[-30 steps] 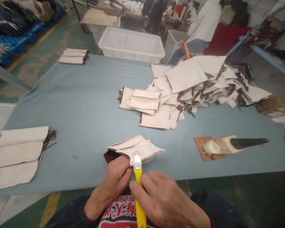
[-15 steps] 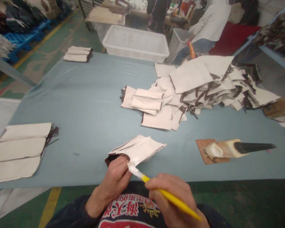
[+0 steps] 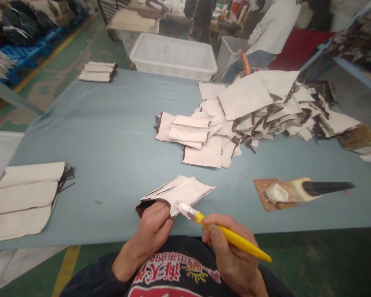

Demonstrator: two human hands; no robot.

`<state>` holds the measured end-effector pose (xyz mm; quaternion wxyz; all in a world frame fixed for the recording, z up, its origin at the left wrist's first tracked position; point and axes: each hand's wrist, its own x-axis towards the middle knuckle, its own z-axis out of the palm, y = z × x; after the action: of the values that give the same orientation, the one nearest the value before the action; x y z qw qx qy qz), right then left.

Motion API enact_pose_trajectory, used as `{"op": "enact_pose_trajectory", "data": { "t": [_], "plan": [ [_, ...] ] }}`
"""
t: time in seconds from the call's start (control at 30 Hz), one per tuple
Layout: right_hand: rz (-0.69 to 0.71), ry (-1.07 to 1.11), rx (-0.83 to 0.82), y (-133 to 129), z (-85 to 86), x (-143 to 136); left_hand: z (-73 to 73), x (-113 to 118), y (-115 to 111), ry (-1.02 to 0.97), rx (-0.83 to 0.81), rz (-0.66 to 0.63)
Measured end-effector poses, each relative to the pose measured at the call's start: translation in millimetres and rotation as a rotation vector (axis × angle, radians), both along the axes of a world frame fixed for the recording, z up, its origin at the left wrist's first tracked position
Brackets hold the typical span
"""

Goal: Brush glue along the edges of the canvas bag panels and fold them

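The left hand point(image 3: 154, 227) clutches a cream pouch point(image 3: 190, 190), the right hand point(image 3: 235, 264) grips a yellow brush point(image 3: 252, 248), with heaped pouches point(image 3: 245, 97) beyond, flat pouches point(image 3: 24, 198) leftward, a black-handled object point(image 3: 324, 188) rightward.

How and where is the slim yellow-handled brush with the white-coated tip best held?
Probably around the yellow handle, near its front end, from the right: the handle's tapered tail slants rightward, while the white-coated tip points left at the cream, brown-edged fabric pouch that the left hand pinches.
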<state>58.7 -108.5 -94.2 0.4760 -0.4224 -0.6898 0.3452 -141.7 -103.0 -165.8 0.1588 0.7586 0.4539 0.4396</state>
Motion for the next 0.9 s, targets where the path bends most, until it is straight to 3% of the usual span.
{"op": "enact_pose_trajectory", "data": {
  "t": [0.13,0.27,0.37,0.47,0.63,0.9],
  "plan": [
    [0.086,0.076,-0.154,-1.6,-8.1,3.3,0.5,-0.9,-0.1,-0.081,-0.078,-0.019],
    [0.128,0.248,-0.416,2.4,-9.7,7.9,8.2,-4.8,4.5,-0.251,-0.390,-0.032],
    [0.139,0.325,-0.513,26.7,-5.2,15.8,23.3,-6.9,13.7,-0.452,-0.709,-0.090],
    [0.241,0.328,-0.525,63.6,0.9,21.2,41.1,-8.6,24.8,-0.629,-0.920,-0.252],
    [0.450,0.284,-0.540,109.9,3.3,12.4,56.2,-10.6,32.1,-0.659,-1.056,-0.385],
    [0.322,0.234,-0.442,114.2,-1.2,-5.2,46.6,-11.3,18.8,-0.786,-1.121,-0.412]
  ]
}}
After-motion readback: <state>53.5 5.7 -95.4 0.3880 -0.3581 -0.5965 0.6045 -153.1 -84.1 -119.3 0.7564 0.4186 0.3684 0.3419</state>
